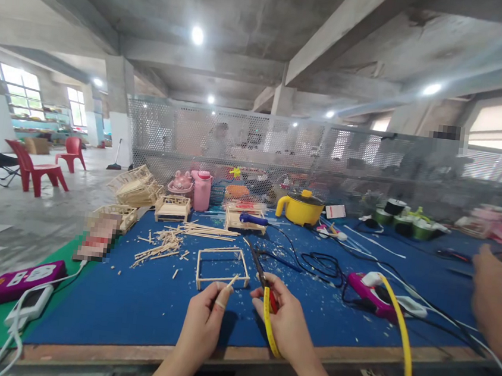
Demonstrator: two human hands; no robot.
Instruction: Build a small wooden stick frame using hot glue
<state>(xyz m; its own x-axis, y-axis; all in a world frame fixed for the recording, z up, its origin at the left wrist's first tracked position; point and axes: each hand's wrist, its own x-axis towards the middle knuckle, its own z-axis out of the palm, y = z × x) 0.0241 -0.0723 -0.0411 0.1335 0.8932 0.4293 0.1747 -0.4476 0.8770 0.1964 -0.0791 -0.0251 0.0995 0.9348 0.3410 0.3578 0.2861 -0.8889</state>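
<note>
One thin, pale wooden stick is pinched between thumb and fingers of the left hand in the head view, close to a rectangular pale-stick frame on the blue-covered counter. The right hand curls around dark-nosed pliers with yellow-and-red handles.

2 red chairs are standing at left; 1 broom is standing near a pillar. 1 pink jug is standing left of a yellow pot, a mesh screen rising behind both. At right, a yellow cord is trailing from a power strip.
</note>
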